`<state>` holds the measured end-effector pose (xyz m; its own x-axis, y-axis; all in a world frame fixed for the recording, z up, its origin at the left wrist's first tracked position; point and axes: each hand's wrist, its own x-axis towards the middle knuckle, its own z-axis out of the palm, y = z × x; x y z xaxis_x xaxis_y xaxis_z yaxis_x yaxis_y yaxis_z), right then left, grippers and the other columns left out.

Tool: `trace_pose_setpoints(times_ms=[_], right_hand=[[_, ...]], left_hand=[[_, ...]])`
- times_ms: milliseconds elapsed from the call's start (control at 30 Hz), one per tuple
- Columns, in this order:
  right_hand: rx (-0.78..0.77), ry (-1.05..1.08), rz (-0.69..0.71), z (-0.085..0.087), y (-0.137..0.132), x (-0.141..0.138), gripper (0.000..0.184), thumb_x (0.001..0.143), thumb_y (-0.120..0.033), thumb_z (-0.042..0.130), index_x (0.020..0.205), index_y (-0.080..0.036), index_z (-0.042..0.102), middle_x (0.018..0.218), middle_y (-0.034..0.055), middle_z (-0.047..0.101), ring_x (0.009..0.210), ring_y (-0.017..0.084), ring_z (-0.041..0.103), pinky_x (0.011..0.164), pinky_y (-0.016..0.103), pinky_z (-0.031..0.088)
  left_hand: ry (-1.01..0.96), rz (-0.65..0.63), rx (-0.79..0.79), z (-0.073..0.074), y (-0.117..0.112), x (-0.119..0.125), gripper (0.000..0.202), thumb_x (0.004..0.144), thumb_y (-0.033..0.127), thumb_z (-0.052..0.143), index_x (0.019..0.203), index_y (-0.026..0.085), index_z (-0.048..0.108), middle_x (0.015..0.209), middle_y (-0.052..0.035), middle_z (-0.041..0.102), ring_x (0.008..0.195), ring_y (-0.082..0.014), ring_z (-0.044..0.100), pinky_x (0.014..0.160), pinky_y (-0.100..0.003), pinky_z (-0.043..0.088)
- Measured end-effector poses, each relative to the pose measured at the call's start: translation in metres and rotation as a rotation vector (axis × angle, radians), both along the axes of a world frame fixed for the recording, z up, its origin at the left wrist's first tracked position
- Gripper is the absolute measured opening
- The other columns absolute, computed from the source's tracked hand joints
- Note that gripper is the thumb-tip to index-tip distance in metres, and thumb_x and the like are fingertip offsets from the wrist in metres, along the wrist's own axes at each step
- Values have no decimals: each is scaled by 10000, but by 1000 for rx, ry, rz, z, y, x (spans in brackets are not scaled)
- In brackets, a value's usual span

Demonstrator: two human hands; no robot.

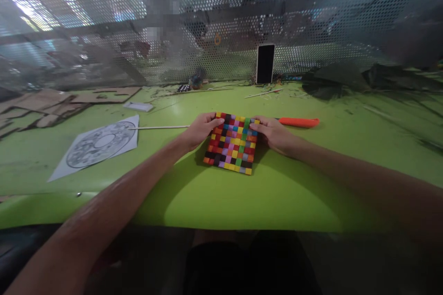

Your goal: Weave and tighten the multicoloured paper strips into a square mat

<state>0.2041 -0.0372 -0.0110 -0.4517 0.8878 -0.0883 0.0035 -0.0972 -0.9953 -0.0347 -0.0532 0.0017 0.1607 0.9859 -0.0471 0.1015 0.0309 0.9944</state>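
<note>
A small square mat woven from many-coloured strips [232,145] is held just above the green tabletop, tilted toward me. My left hand [201,130] grips its upper left edge, thumb on top and fingers underneath. At the upper right corner my right hand [273,133] pinches it the same way, with the fingers mostly hidden behind. Behind my right hand lies an orange-handled cutter [298,122], its other end partly covered. A thin pale stick [161,127] runs from near my left hand to a printed paper sheet.
The paper with a round pattern [104,145] lies left on the green table [221,207]. Cut cardboard [41,106] is piled at far left. A phone [265,64] leans on the perforated metal screen [221,23]. Dark leaves [335,80] and a thin stick [263,93] lie at the back.
</note>
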Motion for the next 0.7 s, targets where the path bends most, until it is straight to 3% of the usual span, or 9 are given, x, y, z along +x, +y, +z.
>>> trace_pose_setpoints(times_ms=[167,300,533,600,700], right_hand=[[34,-54,-3,-8,5,3,117,963,-291,601,1000,-218,685,994,70,745,914,221,707,891,439,615],[24,55,-14,-15,9,1,93,954,-249,593,964,-223,682,1009,50,753,906,202,707,949,434,594],[-144,283,-214,5,-2,-9,116,962,-142,541,946,-196,642,982,67,757,947,204,723,966,415,602],[-168,324,-217,9,-4,-9,90,943,-135,575,995,-189,626,1016,78,755,962,213,726,975,432,601],[-173,329,-190,12,-5,-7,197,886,-74,624,1048,-185,604,1058,87,752,979,214,730,995,442,593]], left_hand=[[6,10,-31,-3,1,-1,186,920,300,661,1007,149,726,967,-84,775,885,-196,731,815,-335,596],[-12,-48,-6,-3,1,-2,259,926,362,665,1080,156,698,1063,-98,762,946,-207,730,842,-343,602],[19,-56,-19,-1,1,-3,446,887,405,719,1251,172,610,1220,-130,722,1031,-251,725,882,-386,605],[7,-90,-38,0,0,-4,526,872,373,740,1321,168,559,1219,-143,720,1056,-262,721,909,-405,598],[-40,-129,-56,2,-1,-5,743,822,266,790,1464,182,425,1129,-133,747,1009,-263,737,906,-423,600]])
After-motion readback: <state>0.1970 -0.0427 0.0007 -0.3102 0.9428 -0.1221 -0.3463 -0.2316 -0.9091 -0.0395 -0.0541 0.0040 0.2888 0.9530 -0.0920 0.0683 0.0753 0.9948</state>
